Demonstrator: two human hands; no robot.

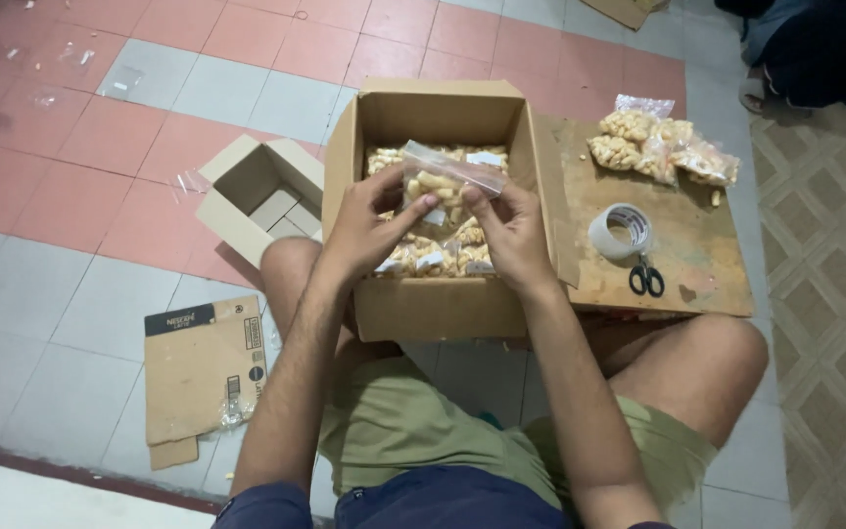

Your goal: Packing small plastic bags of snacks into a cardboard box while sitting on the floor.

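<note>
Nearest us are our knees, in green shorts, on the tiled floor (51,284). Above them our left hand (369,230) and right hand (511,230) both pinch one clear snack bag (443,186) by its lower part, holding it just over the open cardboard box (433,304). The box already holds a layer of similar filled bags (438,257), packed close. We judge the grip light: the slick plastic could slip, or the seal could pop if we squeeze, spilling pieces into the box. More bags (658,142) lie loose on the wooden board (697,264) near its edge, beside a tape roll (621,231) and scissors (646,279). A smaller box (257,196) to our left looks empty.
</note>
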